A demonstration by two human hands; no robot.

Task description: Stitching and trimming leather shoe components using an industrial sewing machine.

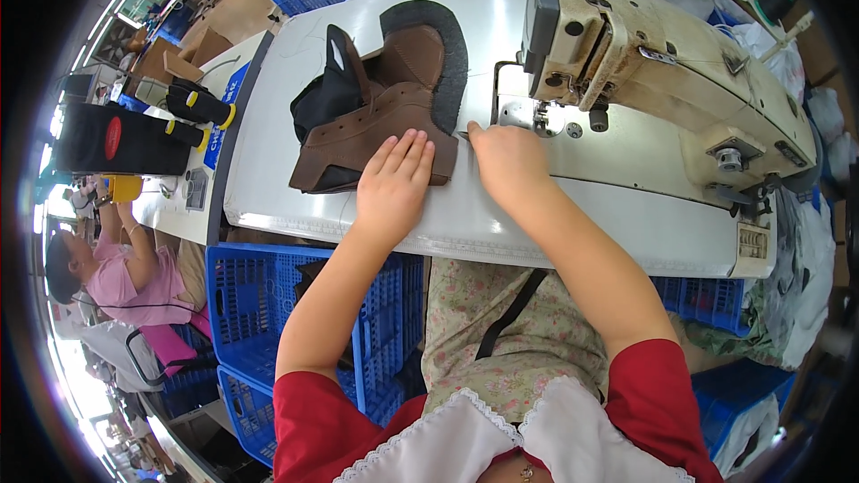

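A brown shoe upper (358,139) with eyelet holes lies on the white table of a sewing machine. Its dark grey fuzzy lining (452,80) shows along the far right edge, and black fabric (313,107) folds out at the left. My left hand (394,179) rests flat on the upper's near right part, fingers together and stretched out, pressing it down. Just right of the upper, my right hand (508,159) is closed. A small dark pointed tip (463,135) sticks out from its fingers toward the lining's edge; the rest of that thing is hidden.
The sewing machine (662,63) stands on the right, its needle area just beyond my right hand. Blue crates (277,304) sit below the table's front edge at left. Thread spools (774,4) stand at the far right. Another person (134,268) works at the left.
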